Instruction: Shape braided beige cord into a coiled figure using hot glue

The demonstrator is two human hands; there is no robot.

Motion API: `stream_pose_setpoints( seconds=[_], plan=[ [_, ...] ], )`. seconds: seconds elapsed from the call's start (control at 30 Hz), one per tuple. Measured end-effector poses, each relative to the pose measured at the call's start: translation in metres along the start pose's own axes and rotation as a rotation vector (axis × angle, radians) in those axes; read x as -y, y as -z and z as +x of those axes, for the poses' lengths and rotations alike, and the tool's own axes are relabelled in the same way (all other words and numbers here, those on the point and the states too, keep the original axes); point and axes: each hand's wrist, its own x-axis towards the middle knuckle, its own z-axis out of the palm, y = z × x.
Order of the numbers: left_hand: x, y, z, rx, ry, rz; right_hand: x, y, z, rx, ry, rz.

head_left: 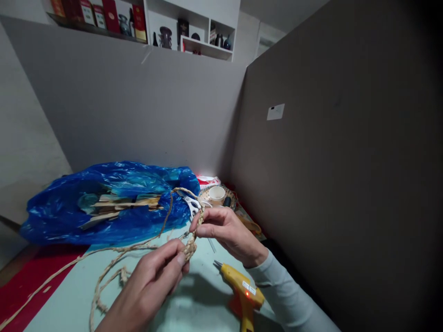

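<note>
One pinch of the left hand (157, 272) holds the thick end of a straw braid (191, 248); the right hand (223, 228) pinches it just beyond. It looks light, pliable and dry, liable to fray, so best gripped where it's thick. Nearer than the right hand lies a glue gun (238, 281); beyond, scissors (189, 200) on a blue bag (121, 175).

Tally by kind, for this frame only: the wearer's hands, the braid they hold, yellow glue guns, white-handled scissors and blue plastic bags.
Left hand and right hand: 2
Braid: 1
Yellow glue gun: 1
White-handled scissors: 1
Blue plastic bag: 1
Total: 6
</note>
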Motion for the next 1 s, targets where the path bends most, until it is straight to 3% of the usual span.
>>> stream_pose_setpoints(
  seconds=[0.1,0.27,0.47,0.73,1.0],
  plan=[
    [0.001,-0.003,-0.001,-0.013,0.054,-0.081,0.005,-0.001,-0.001,0.043,0.0,-0.001],
    [0.001,-0.004,-0.003,0.142,0.172,-0.307,0.011,-0.002,-0.002,0.109,0.022,-0.014],
    [0.01,-0.001,-0.002,0.136,0.258,-0.627,0.009,0.0,-0.001,0.097,0.078,-0.057],
    [0.007,-0.006,0.005,0.069,0.193,-0.554,0.006,0.001,0.0,0.099,0.099,-0.14],
    [0.005,-0.007,0.002,0.181,0.215,-0.62,-0.001,-0.001,0.001,0.09,0.102,-0.044]
  ],
)
